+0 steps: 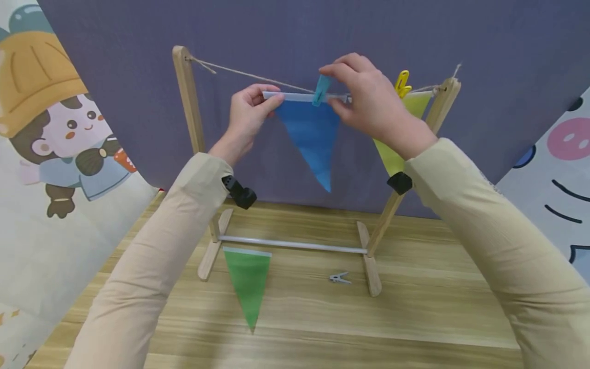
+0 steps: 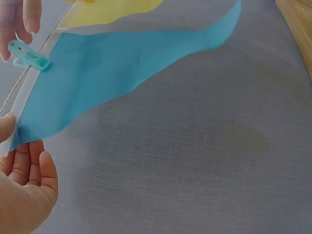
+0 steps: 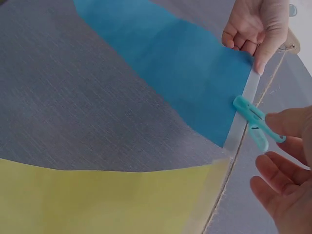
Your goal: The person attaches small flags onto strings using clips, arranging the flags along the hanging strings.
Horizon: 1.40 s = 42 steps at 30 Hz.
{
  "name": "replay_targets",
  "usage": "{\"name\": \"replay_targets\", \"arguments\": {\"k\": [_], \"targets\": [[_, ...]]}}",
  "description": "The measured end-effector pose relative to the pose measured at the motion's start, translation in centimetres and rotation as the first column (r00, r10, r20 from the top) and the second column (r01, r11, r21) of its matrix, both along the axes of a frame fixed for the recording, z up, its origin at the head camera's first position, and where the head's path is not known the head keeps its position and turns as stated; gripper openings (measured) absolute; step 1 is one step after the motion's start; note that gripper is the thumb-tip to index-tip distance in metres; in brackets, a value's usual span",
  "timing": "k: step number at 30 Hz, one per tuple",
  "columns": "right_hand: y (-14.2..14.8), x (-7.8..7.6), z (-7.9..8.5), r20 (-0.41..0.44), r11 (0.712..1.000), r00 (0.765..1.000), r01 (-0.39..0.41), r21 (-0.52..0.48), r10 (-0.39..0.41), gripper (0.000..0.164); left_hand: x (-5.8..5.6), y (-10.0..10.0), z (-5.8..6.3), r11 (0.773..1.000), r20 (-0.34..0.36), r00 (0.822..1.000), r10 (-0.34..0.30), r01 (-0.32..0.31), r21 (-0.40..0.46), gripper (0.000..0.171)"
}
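A blue triangular pennant hangs point down, its white top band beside the string. My left hand pinches the band's left corner between thumb and fingers. A teal clothespin is clamped on the band near its middle, its handle ends spread apart over the string. Around those handle ends are the fingers of my right hand, loosely bent and parted, with the fingertips right at the clip. To the right, partly hidden by my right arm, a yellow pennant hangs under a yellow clothespin.
Two wooden posts carry the string, joined low down by a white rod. On the wooden table lie a green pennant and a grey clothespin. A grey-blue cloth panel stands behind.
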State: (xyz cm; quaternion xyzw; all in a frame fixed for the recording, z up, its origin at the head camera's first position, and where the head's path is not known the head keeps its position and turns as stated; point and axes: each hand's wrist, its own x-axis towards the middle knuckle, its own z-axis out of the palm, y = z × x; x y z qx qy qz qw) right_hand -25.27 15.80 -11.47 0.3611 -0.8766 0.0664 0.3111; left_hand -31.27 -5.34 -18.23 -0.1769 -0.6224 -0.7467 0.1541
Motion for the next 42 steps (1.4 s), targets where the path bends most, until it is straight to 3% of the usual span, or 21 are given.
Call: {"name": "replay_targets", "arguments": {"k": [7,18,25,31,42], "targets": [[0.4,0.2,-0.3,-0.053,0.998,0.998,-0.035,-0.047,0.032,0.036,0.0,-0.3,-0.2,1.000,-0.028,0.999,-0.019,0.018,-0.010,0.014],[0.8,1.2,-1.2,-0.037,0.992,0.997,-0.069,-0.103,0.065,0.037,0.0,-0.9,-0.9,0.998,-0.027,1.000,-0.012,0.014,0.059,0.017],[1.0,1.9,-2.4,-0.098,0.988,0.989,-0.123,-0.094,0.114,0.038,0.2,-1.8,-1.9,1.000,-0.004,1.000,-0.019,0.019,0.000,0.015],[1.3,2.3,-3.4,-0.112,0.982,0.984,-0.152,-0.110,0.140,0.037,0.4,-2.6,-3.1,0.999,0.016,1.000,-0.022,0.023,-0.038,0.022],[2.1,3.2,-5.4,-0.120,0.971,0.977,-0.194,-0.137,0.178,0.037,1.1,-4.2,-5.8,0.987,0.043,0.999,-0.009,0.016,-0.158,0.019]]}}
